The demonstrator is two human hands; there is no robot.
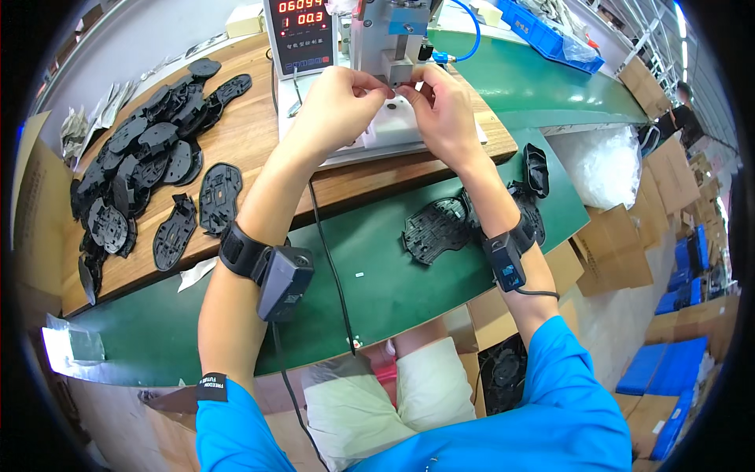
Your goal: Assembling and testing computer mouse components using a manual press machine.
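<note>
At the bench press (391, 43), both my hands meet just below its metal head. The fingertips of my left hand (340, 106) are pinched together, and whatever they hold is too small to make out. Close by on the right, my right hand (447, 114) has thumb and fingers closed in the same way, its contents hidden. Under my fingers lies a white fixture block (393, 126) on the press base. Nearer me, behind my right forearm, black molded plastic shells (436, 228) rest on the green table (370, 275).
A heap of black plastic shells (149, 149) covers the wooden board (271, 169) at left. Beside the press stands a control box (303, 35) with red digits. A black cable (329, 259) crosses the table. Far right are a blue tray (550, 31) and cardboard boxes (621, 244).
</note>
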